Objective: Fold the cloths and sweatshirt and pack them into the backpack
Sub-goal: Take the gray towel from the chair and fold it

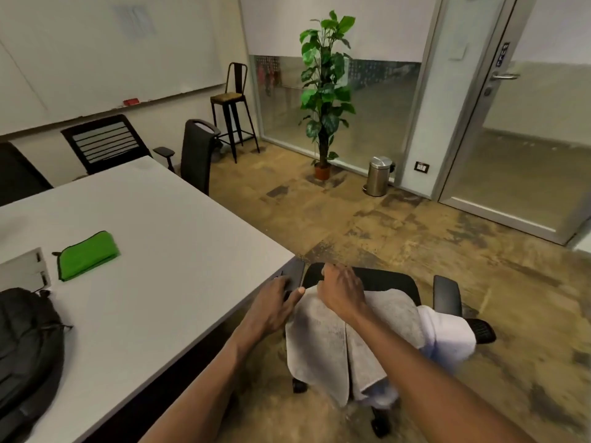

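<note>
Even, soft indoor light; faint shadows; wide-angle bending at edges; slight blur throughout.
</note>
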A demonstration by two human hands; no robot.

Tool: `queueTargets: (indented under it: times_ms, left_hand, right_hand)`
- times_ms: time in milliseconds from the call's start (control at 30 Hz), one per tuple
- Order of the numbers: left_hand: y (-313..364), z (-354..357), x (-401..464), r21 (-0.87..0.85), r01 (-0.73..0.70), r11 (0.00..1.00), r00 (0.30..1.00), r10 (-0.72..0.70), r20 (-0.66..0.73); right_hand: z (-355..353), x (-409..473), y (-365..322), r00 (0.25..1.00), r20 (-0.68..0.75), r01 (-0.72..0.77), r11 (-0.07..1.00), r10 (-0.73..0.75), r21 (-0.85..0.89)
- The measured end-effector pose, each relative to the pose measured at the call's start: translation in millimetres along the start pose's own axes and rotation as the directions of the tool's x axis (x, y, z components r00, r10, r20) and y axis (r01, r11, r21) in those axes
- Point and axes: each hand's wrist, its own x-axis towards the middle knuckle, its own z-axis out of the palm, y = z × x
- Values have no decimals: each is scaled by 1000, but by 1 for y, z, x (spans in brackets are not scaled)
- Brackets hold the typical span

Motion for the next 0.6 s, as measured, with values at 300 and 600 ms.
queueTargets:
  times_ms: [300, 600]
  left_hand:
    - [18, 20, 4, 102, 18, 995, 995, -28, 95]
    - [16, 14, -1, -149, 77, 986, 981, -101, -164]
  right_hand:
    - [-11, -9, 32, 985, 83, -154, 988, 154, -4]
    - [-18, -11, 31, 978, 198, -99, 979, 62, 180]
